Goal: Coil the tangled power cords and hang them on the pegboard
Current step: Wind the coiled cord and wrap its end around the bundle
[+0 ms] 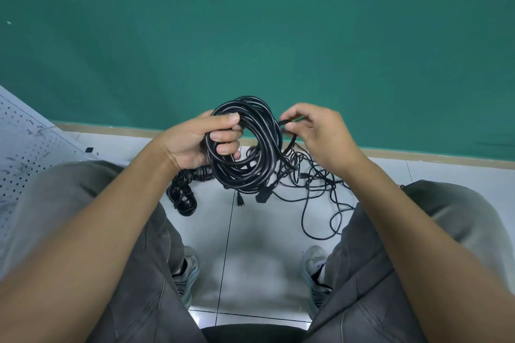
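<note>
Cord (250, 147), black and glossy, is wound into a thick round coil of many loops, held up in front of the person's knees with the open ring facing the camera. The coil stands roughly upright, a little taller than it is wide, its top leaning slightly to the right. The left hand (195, 142) grips the coil's left side: the fingers (225, 135) pass through the ring and curl back round the bundle, thumb on top, closed tight on the loops. The right hand (315, 133) sits just beside the coil's right edge, thumb and forefinger pinched shut on the cord's free end (287, 122), which runs about level, pointing left toward the coil. The other fingers of that hand are loosely bent. From the pinch a strand drops down and to the left behind the coil.

Below, on the white tile floor (250, 231), lies a loose tangle (315, 189) of thinner black cords, sprawling right of centre, with two plugs (240, 199) lying at its near-left edge. A smaller wound bundle (182, 195) lies on the floor to the left, near the left knee. A white pegboard (22, 142) leans at the far left edge. A green wall (250, 36) stands behind.
</note>
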A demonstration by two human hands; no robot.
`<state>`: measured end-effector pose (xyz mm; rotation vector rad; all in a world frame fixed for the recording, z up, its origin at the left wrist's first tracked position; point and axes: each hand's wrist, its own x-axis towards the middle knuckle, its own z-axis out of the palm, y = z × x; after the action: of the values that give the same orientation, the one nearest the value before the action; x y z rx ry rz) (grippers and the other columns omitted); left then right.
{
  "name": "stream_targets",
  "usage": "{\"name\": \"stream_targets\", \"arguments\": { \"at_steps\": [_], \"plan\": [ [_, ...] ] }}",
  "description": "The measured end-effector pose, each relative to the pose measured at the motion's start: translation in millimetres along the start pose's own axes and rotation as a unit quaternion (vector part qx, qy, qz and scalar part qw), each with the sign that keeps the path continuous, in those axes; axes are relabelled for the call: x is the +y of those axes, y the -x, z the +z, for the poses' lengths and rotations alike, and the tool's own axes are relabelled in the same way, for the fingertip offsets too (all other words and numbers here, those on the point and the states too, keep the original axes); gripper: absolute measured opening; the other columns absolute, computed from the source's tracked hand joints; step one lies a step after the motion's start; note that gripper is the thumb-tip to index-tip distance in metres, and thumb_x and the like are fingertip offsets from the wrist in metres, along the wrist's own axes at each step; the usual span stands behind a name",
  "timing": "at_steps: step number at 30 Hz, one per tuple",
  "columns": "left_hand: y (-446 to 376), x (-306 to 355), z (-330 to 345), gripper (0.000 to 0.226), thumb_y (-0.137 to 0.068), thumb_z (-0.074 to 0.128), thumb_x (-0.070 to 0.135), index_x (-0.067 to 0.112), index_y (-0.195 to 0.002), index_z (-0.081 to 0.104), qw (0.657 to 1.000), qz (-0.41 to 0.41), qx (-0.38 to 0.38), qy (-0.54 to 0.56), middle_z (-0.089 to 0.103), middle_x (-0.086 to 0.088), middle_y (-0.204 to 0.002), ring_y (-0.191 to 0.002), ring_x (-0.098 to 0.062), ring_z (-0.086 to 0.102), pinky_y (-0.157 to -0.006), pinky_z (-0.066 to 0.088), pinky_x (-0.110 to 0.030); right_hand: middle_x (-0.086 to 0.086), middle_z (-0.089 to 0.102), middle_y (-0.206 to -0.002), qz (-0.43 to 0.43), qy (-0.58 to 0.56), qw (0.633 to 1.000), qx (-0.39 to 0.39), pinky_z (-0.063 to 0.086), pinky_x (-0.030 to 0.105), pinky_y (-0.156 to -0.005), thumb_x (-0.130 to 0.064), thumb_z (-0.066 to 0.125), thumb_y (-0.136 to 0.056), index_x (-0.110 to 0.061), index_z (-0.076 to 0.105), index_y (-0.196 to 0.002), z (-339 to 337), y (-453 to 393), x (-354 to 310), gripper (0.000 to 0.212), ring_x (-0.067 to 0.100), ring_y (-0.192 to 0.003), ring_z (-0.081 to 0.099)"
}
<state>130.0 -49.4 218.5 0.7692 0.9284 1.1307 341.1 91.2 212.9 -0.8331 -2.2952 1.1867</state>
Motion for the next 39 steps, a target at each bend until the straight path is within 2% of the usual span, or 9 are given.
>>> {"name": "stream_targets", "arguments": {
  "at_steps": [3, 7, 14, 18, 22, 28, 32, 36, 39],
  "plan": [
    [0.4, -3.8, 1.9, 0.049, -0.080, 0.087, 0.038, 0.015, -0.078, 0.044, 0.999, -0.003, -0.039, 0.035, 0.029, 0.011, -0.054, -0.048, -0.006, 0.043, -0.072, 0.055, -0.029, -0.001, 0.067, -0.094, -0.090, 0.095, 0.991, 0.015, 0.048, 0.013, -0.083, 0.005, 0.067, -0.092, -0.011, 0.074, -0.094, 4.4, 1.8, 3.0, 0.018, 0.006, -0.086, 0.061],
    [1.2, 1.7, -1.6, 0.019, -0.096, 0.070, 0.031, 0.016, -0.086, 0.064, 0.986, -0.004, -0.128, 0.105, 0.033, 0.011, -0.059, -0.052, -0.008, 0.036, -0.077, 0.055, -0.027, -0.012, 0.061, -0.082, -0.060, 0.100, 0.988, 0.104, 0.052, 0.021, -0.077, -0.002, 0.068, -0.094, -0.013, 0.080, -0.102, 2.7, -1.3, 9.3, 0.018, 0.003, -0.075, 0.064],
    [0.6, 0.4, -3.1, 0.019, -0.104, 0.058, 0.022, 0.006, -0.095, 0.063, 0.968, -0.038, -0.178, 0.172, 0.038, 0.007, -0.063, -0.055, -0.013, 0.037, -0.080, 0.055, -0.031, 0.019, 0.075, -0.110, 0.116, -0.333, 0.936, -0.013, 0.056, 0.036, -0.097, 0.008, 0.032, -0.098, -0.001, 0.069, -0.117, 3.0, 2.9, -10.7, 0.042, 0.025, -0.101, 0.074],
    [-0.5, -3.3, 4.6, 0.031, -0.082, 0.085, 0.033, 0.014, -0.079, 0.062, 0.993, -0.052, -0.082, 0.064, 0.032, 0.011, -0.053, -0.047, -0.007, 0.038, -0.068, 0.054, -0.029, 0.015, 0.073, -0.121, 0.116, -0.367, 0.922, -0.052, 0.055, 0.043, -0.097, -0.036, 0.038, -0.108, -0.006, 0.065, -0.126, 9.2, 8.7, -18.6, 0.044, 0.026, -0.110, 0.069],
    [-4.8, -6.9, 13.6, 0.038, -0.088, 0.080, 0.032, 0.015, -0.080, 0.046, 0.998, -0.043, -0.032, -0.040, 0.037, 0.010, -0.056, -0.051, -0.010, 0.042, -0.071, 0.053, -0.031, 0.022, 0.069, -0.124, 0.070, -0.312, 0.940, -0.117, 0.044, 0.058, -0.111, -0.057, 0.052, -0.099, -0.005, 0.065, -0.125, 23.7, 16.0, -23.7, 0.060, 0.040, -0.123, 0.062],
    [-6.8, -10.0, 22.8, 0.015, -0.096, 0.069, 0.020, 0.009, -0.086, 0.063, 0.987, -0.006, 0.064, -0.145, 0.053, -0.002, -0.066, -0.057, -0.012, 0.051, -0.062, 0.050, -0.023, 0.012, 0.078, -0.099, 0.088, -0.256, 0.955, -0.121, 0.058, 0.032, -0.091, -0.002, 0.082, -0.084, -0.004, 0.053, -0.129, 29.6, 19.6, -27.9, 0.054, 0.024, -0.092, 0.077],
    [-7.2, -11.8, 21.7, 0.026, -0.096, 0.072, 0.027, 0.002, -0.100, 0.068, 0.950, 0.043, 0.116, -0.287, 0.068, -0.001, -0.086, -0.084, -0.013, 0.065, -0.080, 0.052, -0.024, 0.011, 0.076, -0.101, 0.079, -0.165, 0.979, -0.091, 0.059, 0.043, -0.091, -0.002, 0.081, -0.083, -0.005, 0.058, -0.125, 28.9, 13.0, -26.5, 0.048, 0.025, -0.089, 0.075],
    [-11.2, -12.1, 17.0, 0.032, -0.086, 0.070, 0.049, 0.027, -0.108, 0.073, 0.894, 0.069, 0.175, -0.407, 0.051, 0.012, -0.119, -0.114, 0.010, 0.048, -0.098, 0.038, -0.011, 0.012, 0.073, -0.089, 0.059, -0.161, 0.980, -0.097, 0.059, 0.040, -0.073, -0.002, 0.075, -0.088, -0.005, 0.064, -0.108, 28.1, 10.7, -28.7, 0.023, 0.021, -0.070, 0.073],
    [-14.3, -13.0, 15.0, 0.032, -0.094, 0.067, 0.043, 0.019, -0.115, 0.072, 0.904, 0.110, 0.134, -0.390, 0.063, -0.002, -0.122, -0.123, -0.013, 0.057, -0.107, 0.045, -0.031, -0.001, 0.070, -0.074, 0.040, -0.160, 0.980, -0.110, 0.057, 0.030, -0.065, -0.001, 0.073, -0.089, -0.012, 0.065, -0.099, 22.0, 7.4, -29.8, 0.016, 0.019, -0.063, 0.071]
  ]
}}
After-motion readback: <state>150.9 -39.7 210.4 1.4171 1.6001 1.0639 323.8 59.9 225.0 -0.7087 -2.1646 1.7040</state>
